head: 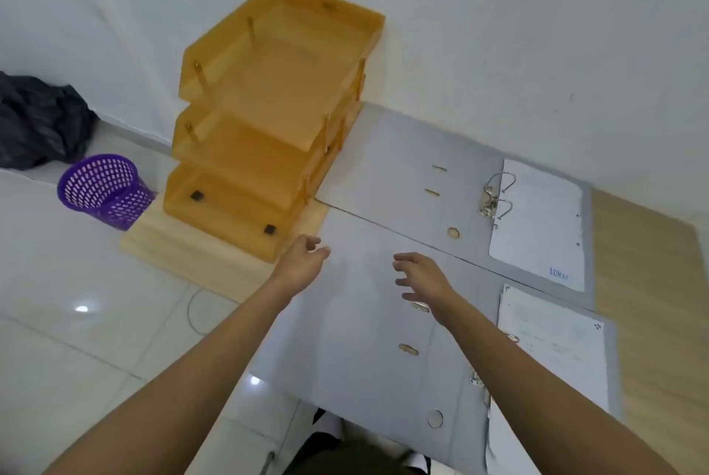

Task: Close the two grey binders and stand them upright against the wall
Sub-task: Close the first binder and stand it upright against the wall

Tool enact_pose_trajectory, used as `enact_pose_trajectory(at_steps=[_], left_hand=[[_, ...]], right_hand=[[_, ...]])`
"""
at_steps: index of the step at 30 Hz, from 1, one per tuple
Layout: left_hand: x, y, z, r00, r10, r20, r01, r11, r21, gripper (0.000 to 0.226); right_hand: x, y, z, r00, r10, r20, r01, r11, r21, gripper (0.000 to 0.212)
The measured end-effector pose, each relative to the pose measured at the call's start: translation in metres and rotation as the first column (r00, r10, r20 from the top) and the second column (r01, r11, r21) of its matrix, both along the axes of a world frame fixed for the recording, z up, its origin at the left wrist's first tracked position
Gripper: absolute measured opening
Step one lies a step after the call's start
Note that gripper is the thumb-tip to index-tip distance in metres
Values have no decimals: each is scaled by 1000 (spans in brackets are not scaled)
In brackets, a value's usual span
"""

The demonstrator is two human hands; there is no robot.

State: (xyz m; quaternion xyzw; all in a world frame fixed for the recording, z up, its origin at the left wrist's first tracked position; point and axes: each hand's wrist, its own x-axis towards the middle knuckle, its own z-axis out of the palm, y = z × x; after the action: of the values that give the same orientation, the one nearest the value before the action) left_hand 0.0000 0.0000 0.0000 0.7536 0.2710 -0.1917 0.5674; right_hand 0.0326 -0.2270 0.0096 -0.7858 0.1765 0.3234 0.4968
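Note:
Two grey binders lie open flat on a low wooden board, one behind the other. The far binder (406, 171) reaches the white wall (498, 33) and holds white paper on its right half beside open metal rings. The near binder (356, 321) also has paper on its right half. My left hand (303, 261) hovers at the near binder's far left corner, fingers apart, holding nothing. My right hand (422, 277) hovers over the near binder's left cover, fingers spread and empty.
An orange three-tier letter tray (268, 121) stands on the wooden board (184, 248) left of the binders, against the wall. A purple mesh basket (103, 189) and a dark bag (38, 121) sit on the white tiled floor further left.

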Motion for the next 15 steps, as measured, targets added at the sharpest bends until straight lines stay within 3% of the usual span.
enact_pose_trajectory(at_steps=[7,15], left_hand=[[-27,1,-40,990,-95,-100,123,937,327,64],[-9,0,-36,988,99,-118,-69,970,231,70]], right_hand=[[-16,9,-23,977,213,19,-209,969,-134,50],[-38,14,-27,920,388,51,-380,917,-118,57]])
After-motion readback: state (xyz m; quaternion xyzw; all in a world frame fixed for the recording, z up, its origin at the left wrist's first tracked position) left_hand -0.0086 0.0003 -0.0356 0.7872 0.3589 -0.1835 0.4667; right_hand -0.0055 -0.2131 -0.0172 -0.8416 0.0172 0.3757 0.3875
